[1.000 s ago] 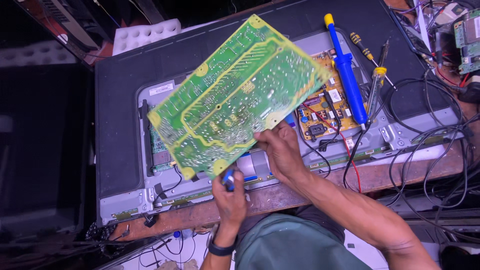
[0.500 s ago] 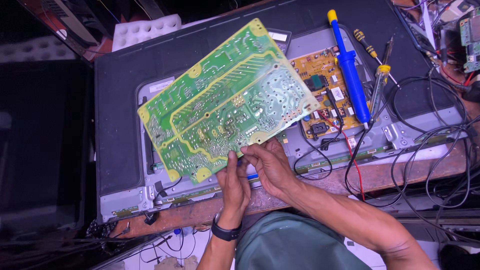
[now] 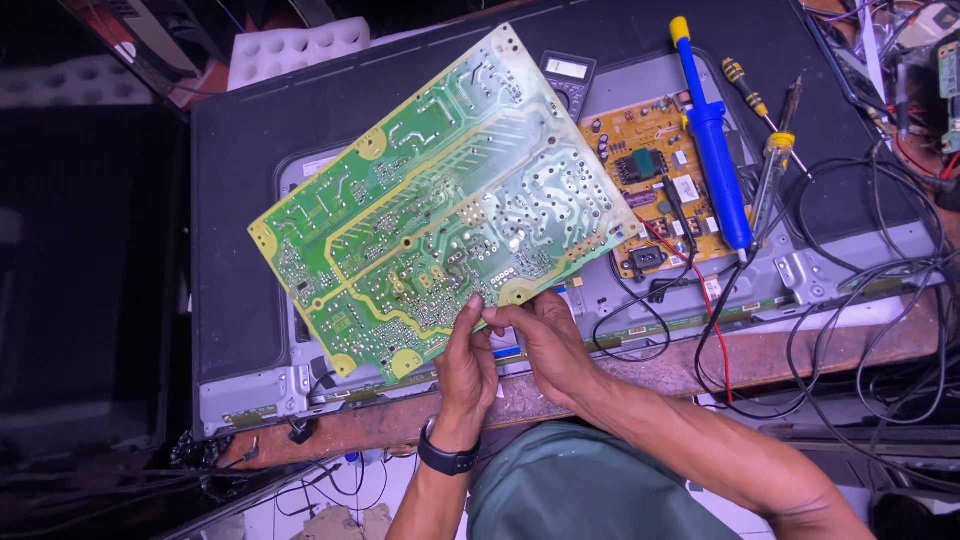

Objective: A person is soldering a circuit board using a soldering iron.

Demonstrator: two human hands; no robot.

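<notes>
Now green circuit board [image 3: 440,200] solder-side up – long axis lower-left to upper-right; left hand [image 3: 467,362], right hand [image 3: 545,345] pinching near edge

**Entry: what we are wearing**

We are showing two bare forearms with no sleeves reaching them. On our left wrist we are wearing a black wristwatch [image 3: 447,459] with a dark band. Our left hand [image 3: 468,365] and right hand [image 3: 548,347] are going ungloved and ringless. Over our torso we are wearing a dull green garment [image 3: 590,490].
</notes>
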